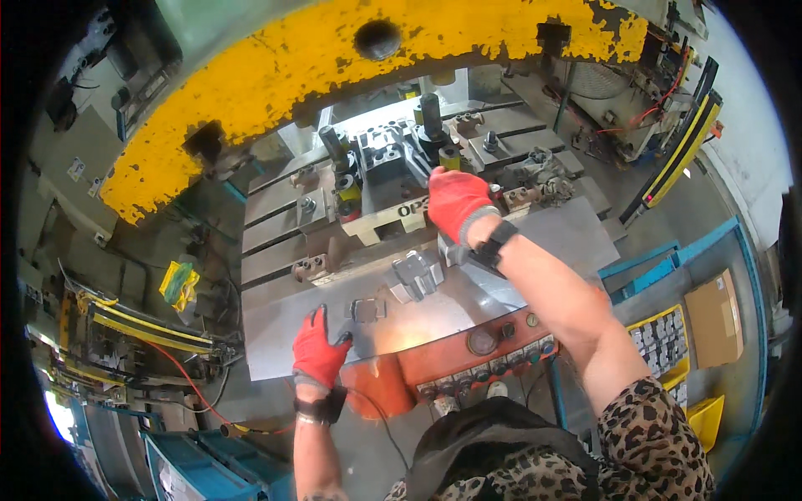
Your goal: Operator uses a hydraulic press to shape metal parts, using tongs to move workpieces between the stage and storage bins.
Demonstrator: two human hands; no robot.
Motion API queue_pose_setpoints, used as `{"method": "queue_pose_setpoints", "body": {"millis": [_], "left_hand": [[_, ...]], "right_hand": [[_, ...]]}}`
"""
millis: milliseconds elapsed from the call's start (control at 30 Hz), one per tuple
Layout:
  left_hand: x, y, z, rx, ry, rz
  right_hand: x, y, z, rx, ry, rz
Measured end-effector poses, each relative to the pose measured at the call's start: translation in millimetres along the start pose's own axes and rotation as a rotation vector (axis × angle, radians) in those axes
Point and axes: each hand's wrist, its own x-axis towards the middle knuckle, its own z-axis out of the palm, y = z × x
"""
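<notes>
My right hand (459,200), in a red glove, reaches over the front of the die (376,225) and is closed on the near end of a long, slim grey metal tool (413,159). The tool's far end lies over the bright die block (380,146); its exact kind is hard to make out. My left hand (319,346), also gloved in red with dark fingertips, holds nothing, its thumb and forefinger apart above the plate's front edge. Just right of it lies a flat, thin metal piece (365,311). Several stacked grey metal parts (416,275) sit farther right on the metal plate (276,326).
A chipped yellow press ram (276,71) spans overhead. Dark guide posts (430,113) rise from the die. An orange control box (468,359) with buttons stands in front. Yellow-black light bars (681,159) flank the press. A yellow tray of parts (660,342) and a cardboard box (714,321) are at right.
</notes>
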Motion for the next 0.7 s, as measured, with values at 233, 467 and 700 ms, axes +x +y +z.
{"method": "queue_pose_setpoints", "body": {"millis": [233,467,700], "left_hand": [[-97,-54,-3,-0.265,0.171,-0.338],[-168,-103,117,-0.575,-0.195,-0.513],[-170,-119,168,-0.417,-0.216,-0.434]], "right_hand": [[-190,132,-33,0.564,0.142,0.218],[-397,232,28,0.684,0.219,1.008],[-370,295,125,1.066,-0.069,0.732]]}}
